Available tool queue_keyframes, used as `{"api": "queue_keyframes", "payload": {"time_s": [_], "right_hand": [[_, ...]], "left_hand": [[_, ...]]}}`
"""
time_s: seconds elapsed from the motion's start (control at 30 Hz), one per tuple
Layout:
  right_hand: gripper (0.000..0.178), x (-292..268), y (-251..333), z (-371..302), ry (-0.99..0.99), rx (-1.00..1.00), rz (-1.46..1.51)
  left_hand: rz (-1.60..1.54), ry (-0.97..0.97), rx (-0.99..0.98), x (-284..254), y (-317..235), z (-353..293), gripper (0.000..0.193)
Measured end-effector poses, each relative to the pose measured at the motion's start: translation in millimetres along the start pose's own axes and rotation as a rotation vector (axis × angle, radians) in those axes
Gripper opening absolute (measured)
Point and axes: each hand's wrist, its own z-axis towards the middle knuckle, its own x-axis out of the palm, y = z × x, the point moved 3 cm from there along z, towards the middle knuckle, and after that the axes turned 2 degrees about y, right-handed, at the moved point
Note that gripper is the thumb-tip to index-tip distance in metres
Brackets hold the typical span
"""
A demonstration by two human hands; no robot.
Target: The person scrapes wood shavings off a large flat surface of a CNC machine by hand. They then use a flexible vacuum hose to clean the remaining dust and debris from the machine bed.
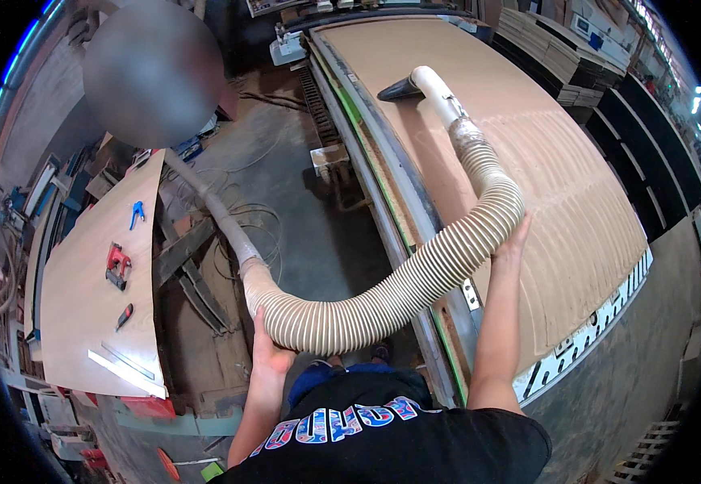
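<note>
From the head camera I look down at my two hands on the ribbed hose (399, 290), and I take this hose as my landmark. My left hand (268, 352) cups it from below near its lower bend, fingers curled around the ribs, so this grip is closed on the hose. My right hand (513, 238) presses against the outer side of its rising curve; the palm and fingers lie flat on it, and I cannot tell if the thumb wraps around. Beyond that hand the hose continues into a white pipe (439, 93) with a dark nozzle (399, 87), which rests on the large brown board (576, 185) of the machine table. On the other end the hose joins a grey tube (213, 210) that goes away over the floor. Far left of the hose lies a smaller panel (84, 282) with a red tool (116, 264) on it. I judge that I am sweeping dust from the board; the next move calls for guiding the nozzle across the surface while both hands carry the hose's weight.
</note>
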Motion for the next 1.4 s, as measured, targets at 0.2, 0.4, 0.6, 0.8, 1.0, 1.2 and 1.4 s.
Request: {"api": "queue_keyframes", "payload": {"time_s": [0.2, 0.4, 0.6, 0.8, 1.0, 1.2, 1.4], "right_hand": [[0.07, 1, 24, -67, 0.063, -0.133, 0.029], [0.07, -42, 60, -214, -0.05, -0.276, -0.021], [0.071, -77, 79, -416, -0.26, -0.55, -0.24], [0.071, -90, 75, -626, -0.725, -0.785, -0.325], [0.069, -118, 83, -773, -0.823, -1.049, -0.382], [0.069, -201, 142, -861, -0.847, -1.327, -0.926], [0.07, -274, 174, -835, -0.708, -1.219, -0.827]], "left_hand": [[-0.091, 0.043, 0.071, -24, -31, -22, 0.083], [-0.154, 0.063, -0.005, -45, -60, -41, 0.081], [-0.085, 0.089, -0.141, -98, -61, -42, 0.083], [-0.087, 0.055, -0.29, -149, -44, -56, 0.087], [-0.028, 0.053, -0.391, -177, -28, -63, 0.091], [-0.004, 0.156, -0.43, -141, 0, -76, 0.088], [0.002, 0.146, -0.428, -116, 29, -72, 0.087]]}}
